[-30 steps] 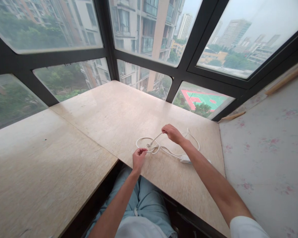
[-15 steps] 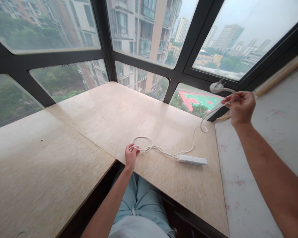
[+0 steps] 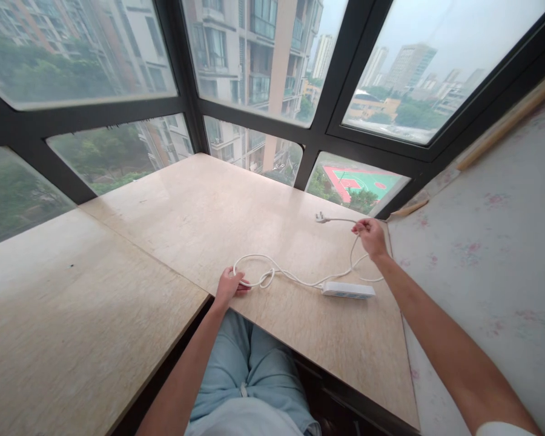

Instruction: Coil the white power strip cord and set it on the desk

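A seated person works a white cord [image 3: 305,283] between two bare hands at a pale, stone-patterned tabletop [image 3: 172,218] set beneath dark-framed windows [image 3: 257,148]. The left hand [image 3: 229,287], near the front edge, has thumb and fingers pinched on the near end of a wide loop [image 3: 254,255], where a smaller turn [image 3: 273,277] crosses itself just beside the fingers. The right hand [image 3: 370,236], toward the flower-patterned wall [image 3: 472,260], is closed in a pinch on the cord a little behind the plug [image 3: 321,217], which points away to the left with its pins outward; whether it touches the surface or hangs just above is hard to tell from here. The white power strip [image 3: 348,290] lies on the tabletop between the hands, nearer the right, held by neither. The step in hand appears to be handling the cord's slack and its crossed turns; the next move, by that reading, calls for a light left grip at the crossing and steady control of the plug end.
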Demonstrator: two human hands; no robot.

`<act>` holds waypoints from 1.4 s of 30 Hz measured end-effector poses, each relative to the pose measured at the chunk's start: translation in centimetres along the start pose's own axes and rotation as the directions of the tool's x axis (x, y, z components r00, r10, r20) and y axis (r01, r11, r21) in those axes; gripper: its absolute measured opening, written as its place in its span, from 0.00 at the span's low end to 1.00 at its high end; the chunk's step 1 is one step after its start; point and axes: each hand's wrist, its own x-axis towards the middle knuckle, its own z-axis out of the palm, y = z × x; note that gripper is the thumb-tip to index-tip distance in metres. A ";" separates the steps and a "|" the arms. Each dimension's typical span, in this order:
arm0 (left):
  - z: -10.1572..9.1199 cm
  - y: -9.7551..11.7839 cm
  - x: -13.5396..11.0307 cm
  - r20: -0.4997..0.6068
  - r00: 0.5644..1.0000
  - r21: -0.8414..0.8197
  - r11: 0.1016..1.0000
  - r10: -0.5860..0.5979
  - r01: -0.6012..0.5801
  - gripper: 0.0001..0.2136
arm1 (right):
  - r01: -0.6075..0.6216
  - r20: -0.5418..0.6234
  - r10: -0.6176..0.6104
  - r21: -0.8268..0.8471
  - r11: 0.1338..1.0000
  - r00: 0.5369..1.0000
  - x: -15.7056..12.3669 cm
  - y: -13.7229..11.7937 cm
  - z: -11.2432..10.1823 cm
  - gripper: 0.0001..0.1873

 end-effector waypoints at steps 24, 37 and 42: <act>4.8 1.0 2.0 0.558 0.700 0.726 0.147 0.446 -0.672 0.24 | 0.155 0.312 0.011 -0.500 0.852 0.950 -2.1 8.3 6.4 0.09; 6.5 -1.1 -1.1 0.523 0.674 0.716 0.160 0.522 -0.680 0.20 | 0.559 0.850 0.006 -0.351 0.751 0.526 -10.6 3.2 4.8 0.25; 6.1 -1.2 -1.2 0.516 0.683 0.722 0.167 0.517 -0.671 0.19 | 0.575 0.868 0.073 -0.387 0.721 0.492 -12.6 2.0 3.5 0.07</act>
